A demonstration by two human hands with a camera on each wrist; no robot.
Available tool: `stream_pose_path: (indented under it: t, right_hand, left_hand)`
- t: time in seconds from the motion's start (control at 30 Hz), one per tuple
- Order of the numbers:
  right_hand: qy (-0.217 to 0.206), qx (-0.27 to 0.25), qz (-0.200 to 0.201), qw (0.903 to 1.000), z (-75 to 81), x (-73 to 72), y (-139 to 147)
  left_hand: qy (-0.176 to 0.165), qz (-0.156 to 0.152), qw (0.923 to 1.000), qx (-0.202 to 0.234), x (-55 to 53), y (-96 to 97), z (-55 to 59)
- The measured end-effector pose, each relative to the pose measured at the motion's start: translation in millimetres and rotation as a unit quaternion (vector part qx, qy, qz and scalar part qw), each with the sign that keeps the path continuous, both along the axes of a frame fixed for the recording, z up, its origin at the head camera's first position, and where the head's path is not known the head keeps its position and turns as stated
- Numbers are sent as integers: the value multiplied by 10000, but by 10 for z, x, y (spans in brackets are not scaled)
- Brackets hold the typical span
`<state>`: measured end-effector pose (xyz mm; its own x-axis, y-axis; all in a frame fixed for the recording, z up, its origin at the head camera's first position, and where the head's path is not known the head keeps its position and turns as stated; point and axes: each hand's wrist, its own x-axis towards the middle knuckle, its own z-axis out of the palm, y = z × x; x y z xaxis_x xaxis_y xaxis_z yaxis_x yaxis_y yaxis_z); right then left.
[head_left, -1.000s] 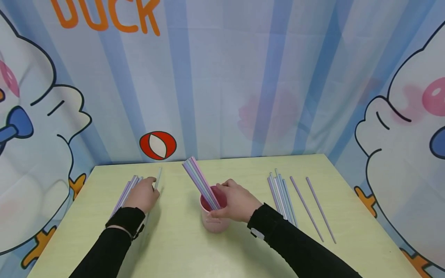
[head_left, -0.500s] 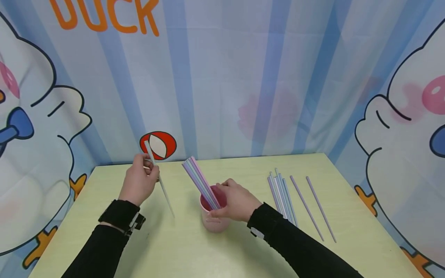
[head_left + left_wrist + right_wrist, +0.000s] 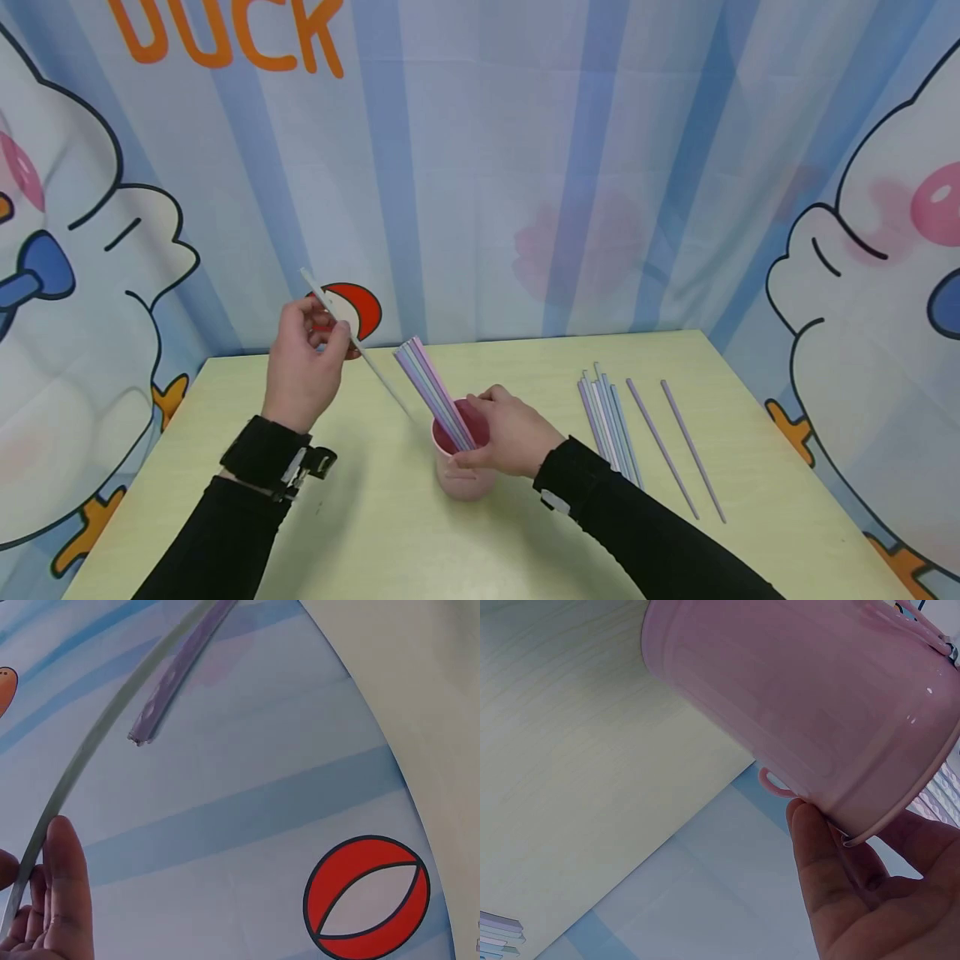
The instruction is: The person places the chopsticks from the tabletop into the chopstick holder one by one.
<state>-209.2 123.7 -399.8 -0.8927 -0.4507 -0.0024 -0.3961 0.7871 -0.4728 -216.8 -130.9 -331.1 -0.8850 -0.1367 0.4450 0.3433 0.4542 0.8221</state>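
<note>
A person's left hand, raised over the far part of the tabletop, pinches a pale straw between thumb and fingers, the straw slanting down and across toward the right hand. That hand, thumb and fingers closed on the rim, grips a pink bucket standing just to its left, where a bundle of pastel straws leans toward the left hand. To the right of the right hand lie a row of straws and two separate purple straws.
</note>
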Motion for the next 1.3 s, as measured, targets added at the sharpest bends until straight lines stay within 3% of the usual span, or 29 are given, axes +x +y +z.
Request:
stream_pose_path:
  t: [0.17, 0.37, 0.93, 1.3]
  right_hand:
    - [-4, -16, -19, 10000, 7, 5, 3]
    - [-30, -86, -20, 10000, 13, 10, -2]
    - [-85, -91, -134, 9998, -17, -7, -18]
    - [-102, -120, -123, 9998, 1, 4, -19]
  left_hand:
    - [45, -180, 9993, 319, -13, 76, 12]
    - [-34, -270, 9988, 415, -32, 151, -49]
    - [-740, -204, 9970, -62, -61, 315, -383]
    - [-1131, -231, 9924, -426, -11, 363, -579]
